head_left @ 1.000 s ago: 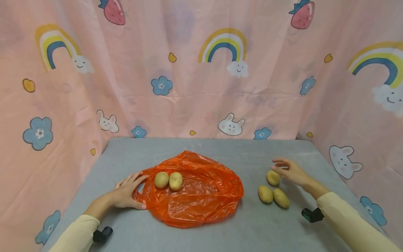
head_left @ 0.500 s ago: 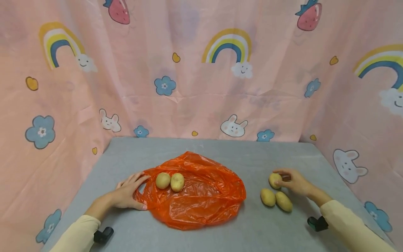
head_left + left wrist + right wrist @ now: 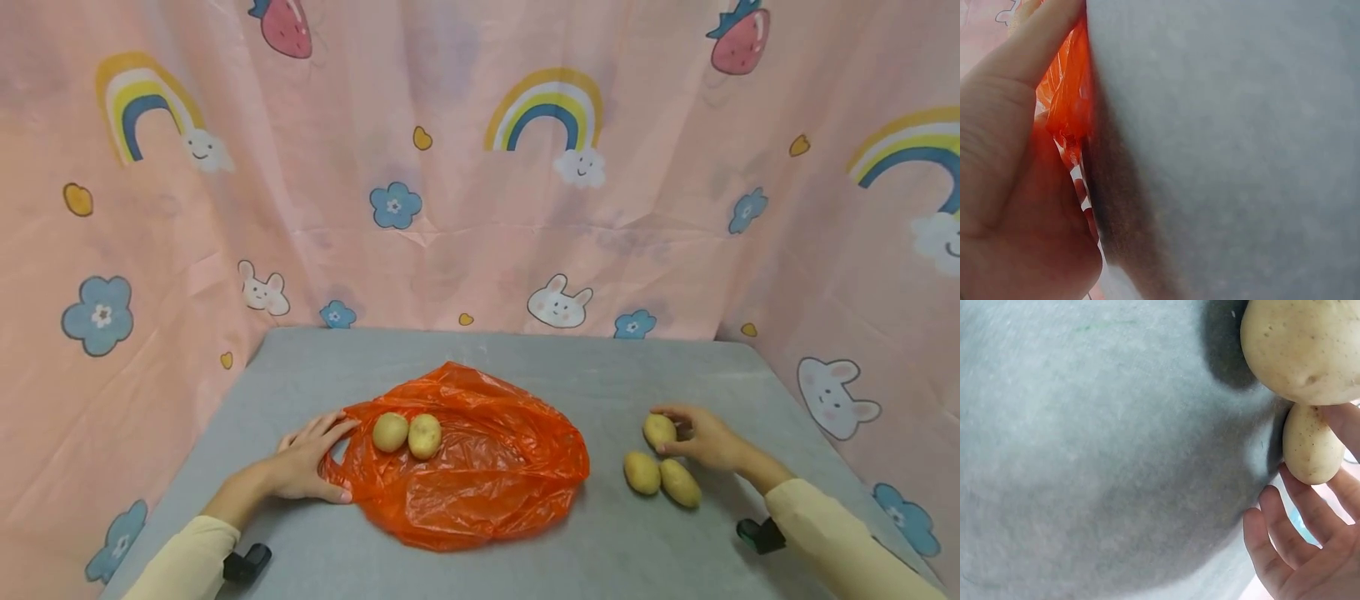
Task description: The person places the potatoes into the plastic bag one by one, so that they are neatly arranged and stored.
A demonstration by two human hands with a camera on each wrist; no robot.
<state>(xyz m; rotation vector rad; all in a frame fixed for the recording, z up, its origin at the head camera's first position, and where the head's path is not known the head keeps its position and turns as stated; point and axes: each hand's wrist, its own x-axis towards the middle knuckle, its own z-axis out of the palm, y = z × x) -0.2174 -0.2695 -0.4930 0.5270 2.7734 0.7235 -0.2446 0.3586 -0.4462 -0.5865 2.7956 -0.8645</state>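
An orange plastic bag [image 3: 480,492] lies spread on the table, with two potatoes, one [image 3: 390,432] beside the other [image 3: 425,437], on its left part. My left hand [image 3: 303,462] rests at the bag's left edge, fingers spread and relaxed; in the left wrist view orange plastic [image 3: 1072,94] shows beyond the thumb. On the right, my right hand [image 3: 705,437] pinches a potato [image 3: 659,431] between thumb and fingers. In the right wrist view that potato [image 3: 1313,447] sits between the fingertips, behind a nearer potato [image 3: 1307,350]. Two more potatoes [image 3: 642,473] [image 3: 680,483] lie just in front of it.
The grey table [image 3: 600,542] carries all of this. A pink printed curtain [image 3: 450,267] hangs behind the table and along both sides. Black devices are strapped at the left wrist [image 3: 246,562] and the right wrist [image 3: 761,535].
My right hand has come down from above the rear potato and taken it between thumb and fingers. The left hand stays at the bag's edge. The head view has shifted slightly.
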